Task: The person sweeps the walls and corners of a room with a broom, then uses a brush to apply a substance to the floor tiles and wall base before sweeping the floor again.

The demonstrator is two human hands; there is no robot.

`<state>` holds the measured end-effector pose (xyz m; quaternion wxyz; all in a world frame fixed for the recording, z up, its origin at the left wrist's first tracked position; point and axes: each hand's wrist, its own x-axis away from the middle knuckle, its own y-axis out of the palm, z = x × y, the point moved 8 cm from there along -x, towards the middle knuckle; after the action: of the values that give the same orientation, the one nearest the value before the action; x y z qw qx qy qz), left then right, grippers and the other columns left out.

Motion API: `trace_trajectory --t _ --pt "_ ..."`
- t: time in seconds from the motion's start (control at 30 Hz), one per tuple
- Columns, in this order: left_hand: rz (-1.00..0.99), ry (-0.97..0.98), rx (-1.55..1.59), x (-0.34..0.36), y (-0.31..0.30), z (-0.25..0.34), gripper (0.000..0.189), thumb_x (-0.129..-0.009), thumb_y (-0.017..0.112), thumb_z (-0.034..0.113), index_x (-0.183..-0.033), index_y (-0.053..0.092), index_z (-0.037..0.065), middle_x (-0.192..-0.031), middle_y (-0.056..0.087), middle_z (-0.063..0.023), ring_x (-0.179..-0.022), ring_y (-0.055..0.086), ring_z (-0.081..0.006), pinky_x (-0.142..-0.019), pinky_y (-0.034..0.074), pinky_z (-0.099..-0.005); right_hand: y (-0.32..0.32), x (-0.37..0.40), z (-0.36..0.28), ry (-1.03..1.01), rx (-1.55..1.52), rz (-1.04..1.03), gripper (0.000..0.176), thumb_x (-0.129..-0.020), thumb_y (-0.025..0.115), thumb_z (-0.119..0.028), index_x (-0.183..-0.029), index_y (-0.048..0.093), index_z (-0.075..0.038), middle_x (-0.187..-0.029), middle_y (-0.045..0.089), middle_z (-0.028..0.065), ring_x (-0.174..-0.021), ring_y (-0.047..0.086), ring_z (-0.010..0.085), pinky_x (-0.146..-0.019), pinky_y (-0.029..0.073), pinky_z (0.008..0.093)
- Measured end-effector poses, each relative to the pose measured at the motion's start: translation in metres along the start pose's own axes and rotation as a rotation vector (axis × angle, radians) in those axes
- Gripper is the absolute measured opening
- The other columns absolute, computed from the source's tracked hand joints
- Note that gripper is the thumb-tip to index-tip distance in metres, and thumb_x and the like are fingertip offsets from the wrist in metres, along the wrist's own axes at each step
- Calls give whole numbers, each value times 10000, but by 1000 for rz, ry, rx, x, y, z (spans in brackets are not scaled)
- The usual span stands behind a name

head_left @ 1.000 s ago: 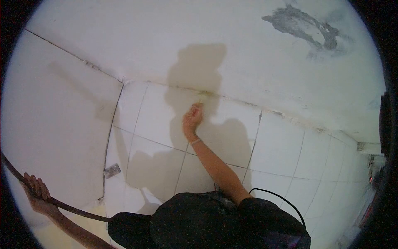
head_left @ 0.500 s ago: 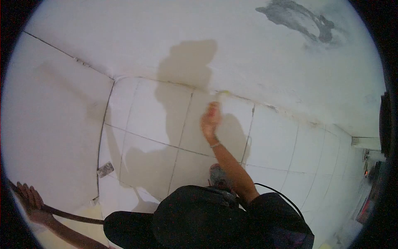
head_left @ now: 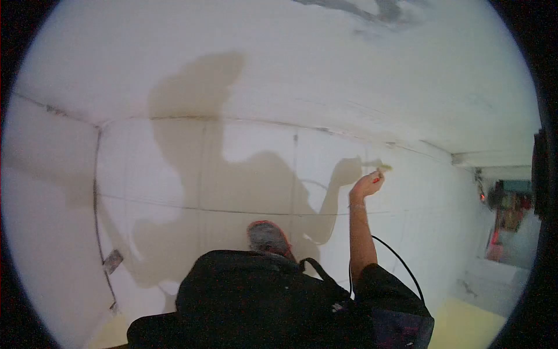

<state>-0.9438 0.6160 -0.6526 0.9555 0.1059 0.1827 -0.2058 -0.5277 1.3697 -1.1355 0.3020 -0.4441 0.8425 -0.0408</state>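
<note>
My right hand (head_left: 366, 184) is closed around a small paintbrush (head_left: 384, 168) with pale yellowish bristles and a bit of red handle showing. The hand is stretched out to the right, over the white tiled surface (head_left: 325, 267) near where it meets the white wall (head_left: 349, 87). The bristles point toward that joint, and the shadow of my hand falls just left of it. A bracelet circles my right wrist. My left hand is out of view.
A grey shoe with a red edge (head_left: 267, 236) shows below my body. Near the left panel's edge lies a small grey piece (head_left: 113, 262). A black cable (head_left: 401, 262) loops beside my right arm. Grey patches (head_left: 372, 10) mark the wall; shelved objects (head_left: 511, 209) stand at far right.
My right hand has moved right along the wall joint with the paintbrush. My left hand, earlier on a dark bar at lower left, has gone out of view. The camera view has turned.
</note>
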Motion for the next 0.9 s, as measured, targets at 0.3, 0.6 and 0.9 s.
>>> trace_trajectory --t 0.3,0.6,0.9 --pt "35 -38 23 -30 25 -35 279 -930 470 249 -727 515 63 -634 426 -78 -421 232 -167 -404 276 -327 77 -70 19 -289 273 -486 202 -791 584 -162 -951 645 -54 -826 672 91 -728 624 241 -643 482 365" --pt "243 122 -460 -51 74 -35 405 -988 373 399 -693 376 120 -483 242 42 -323 159 -59 -248 163 -212 73 159 -115 85 -399 -1011 113 -899 487 -111 -887 594 -78 -706 533 26 -636 476 137 -579 399 262" --pt "144 61 -308 -26 53 -14 295 -983 392 303 -802 463 81 -520 305 26 -327 196 -67 -260 175 -221 75 45 -54 -98 39 -557 136 -865 489 -112 -906 609 -63 -700 593 87 -626 540 203 -594 429 343"
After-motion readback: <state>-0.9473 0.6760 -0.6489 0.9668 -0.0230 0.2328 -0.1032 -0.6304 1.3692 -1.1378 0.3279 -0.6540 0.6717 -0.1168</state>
